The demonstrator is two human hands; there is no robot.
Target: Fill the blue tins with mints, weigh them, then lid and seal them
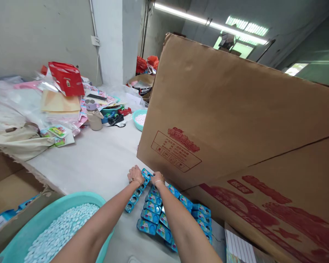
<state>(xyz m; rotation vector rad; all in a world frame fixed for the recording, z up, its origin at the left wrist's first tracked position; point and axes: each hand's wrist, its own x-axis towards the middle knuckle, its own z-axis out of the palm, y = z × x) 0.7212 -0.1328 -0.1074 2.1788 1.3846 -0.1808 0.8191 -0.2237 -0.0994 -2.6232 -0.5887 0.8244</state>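
Small blue cartons with round openings stand in a slanting row (134,199) on the white table. At the far end of that row, my left hand (135,174) has its fingers bent against the left side of a blue carton (146,173). My right hand (157,178) is closed at the right side of the same end, its fingertips partly hidden. Right of the row lie several blue cartons in stacked lines (150,216), partly covered by my right forearm.
A turquoise basin (83,195) of pale tablets stands at the near left, beside an open cardboard box (13,182). A big brown carton (222,109) walls off the right. A bottle (94,118), bags and papers crowd the far left; a smaller turquoise bowl (138,123) sits behind.
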